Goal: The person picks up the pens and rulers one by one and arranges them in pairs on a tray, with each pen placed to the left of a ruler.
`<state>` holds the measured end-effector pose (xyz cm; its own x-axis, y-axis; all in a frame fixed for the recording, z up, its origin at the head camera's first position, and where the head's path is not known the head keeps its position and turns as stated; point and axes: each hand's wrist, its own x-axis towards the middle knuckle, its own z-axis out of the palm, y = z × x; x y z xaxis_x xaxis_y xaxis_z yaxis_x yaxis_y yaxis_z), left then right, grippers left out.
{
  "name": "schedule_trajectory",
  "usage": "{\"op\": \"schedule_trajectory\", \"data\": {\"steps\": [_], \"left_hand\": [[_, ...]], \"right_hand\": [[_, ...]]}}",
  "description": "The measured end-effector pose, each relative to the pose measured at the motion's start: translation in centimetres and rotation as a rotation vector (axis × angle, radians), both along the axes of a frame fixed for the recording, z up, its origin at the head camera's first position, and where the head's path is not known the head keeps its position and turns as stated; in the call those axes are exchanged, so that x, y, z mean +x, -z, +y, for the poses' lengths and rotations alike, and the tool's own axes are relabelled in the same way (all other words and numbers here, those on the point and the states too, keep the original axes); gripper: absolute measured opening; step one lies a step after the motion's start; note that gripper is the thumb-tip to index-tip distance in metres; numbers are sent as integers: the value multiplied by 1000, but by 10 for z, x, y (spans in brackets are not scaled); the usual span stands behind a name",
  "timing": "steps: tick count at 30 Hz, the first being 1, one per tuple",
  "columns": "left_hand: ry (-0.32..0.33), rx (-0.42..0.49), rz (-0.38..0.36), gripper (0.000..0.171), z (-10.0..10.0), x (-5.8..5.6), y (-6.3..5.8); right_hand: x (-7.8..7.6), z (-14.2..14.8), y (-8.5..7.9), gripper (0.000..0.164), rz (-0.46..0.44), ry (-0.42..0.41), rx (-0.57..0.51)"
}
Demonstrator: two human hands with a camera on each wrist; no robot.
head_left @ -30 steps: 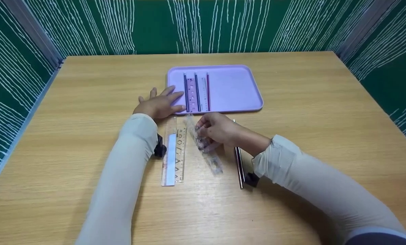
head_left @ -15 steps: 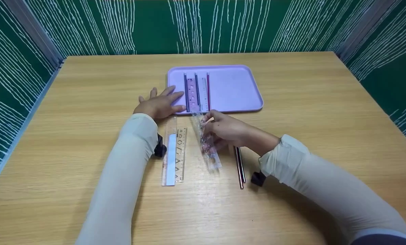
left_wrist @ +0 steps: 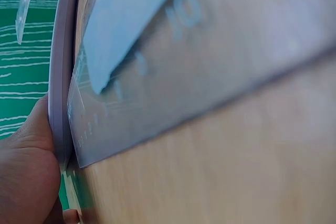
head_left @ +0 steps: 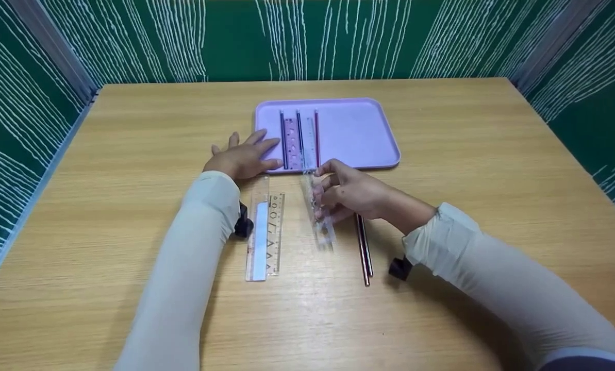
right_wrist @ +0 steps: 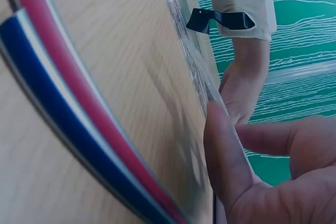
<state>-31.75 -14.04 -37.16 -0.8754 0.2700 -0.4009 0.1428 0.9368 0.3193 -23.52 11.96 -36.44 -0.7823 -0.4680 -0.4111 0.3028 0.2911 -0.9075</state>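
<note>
My right hand (head_left: 356, 190) pinches a clear plastic ruler (head_left: 326, 235) in front of the tray, its far end overlapping the near rim in the head view. In the right wrist view, thumb and fingers (right_wrist: 231, 161) grip the ruler's edges, and it is raised over the table. My left hand (head_left: 243, 158) rests with spread fingers on the left edge of the purple tray (head_left: 359, 134). In the tray lie a dark pencil (head_left: 283, 139), a pink ruler (head_left: 291, 144), another dark pencil (head_left: 300, 131), a small clear ruler (head_left: 310, 136) and a red pencil (head_left: 317, 139), side by side.
Beside my left wrist lie a clear ruler with a light-blue strip (head_left: 260, 242) and a clear stencil ruler (head_left: 274, 237). Two pencils (head_left: 364, 252), one red and one blue in the right wrist view, lie below my right wrist. A green wall (head_left: 235, 41) stands behind the table.
My right hand has moved right and slightly away from me with the clear ruler, which has turned more upright in the head view. My left hand has stayed on the tray.
</note>
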Motion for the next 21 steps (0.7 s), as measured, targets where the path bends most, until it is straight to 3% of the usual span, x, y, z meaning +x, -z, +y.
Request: {"op": "schedule_trajectory", "data": {"steps": [6,21], "left_hand": [[0,7,-8,71,0,0,0],[-9,3,-22,69,1,0,-1]], "right_hand": [[-6,6,1,48,48,13,72],[-33,17,0,53,125,160,73]]}}
